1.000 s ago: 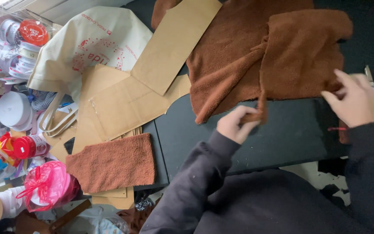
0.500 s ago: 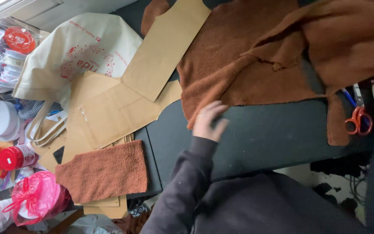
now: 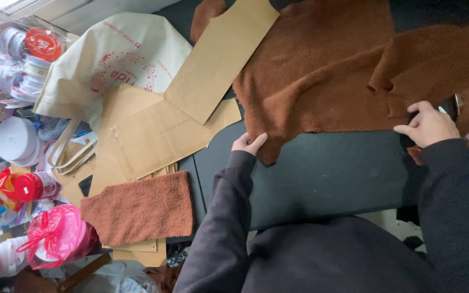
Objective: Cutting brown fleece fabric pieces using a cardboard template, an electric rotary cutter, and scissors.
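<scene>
Both hands are resting on the rust-brown fleece cloth (image 3: 327,81) from my head view: my left hand (image 3: 248,144) is lying loosely curled at its lower corner, gripping nothing that I can see, and my right hand (image 3: 429,125) is pressing flat on its lower edge near the dark bench's (image 3: 327,173) right end. Brown paper pattern pieces (image 3: 158,130) are lying toward the bench's left edge, beside a smaller fleece piece (image 3: 139,207).

Dark worktop (image 3: 321,179) across the middle, running toward three o'clock. Pale daylight from eleven o'clock, off a whitish ledge (image 3: 99,13). At nine o'clock, cluttered shelving with ribbon spools (image 3: 14,138). At seven o'clock, a pink plastic bag (image 3: 55,233) beside wooden furniture.
</scene>
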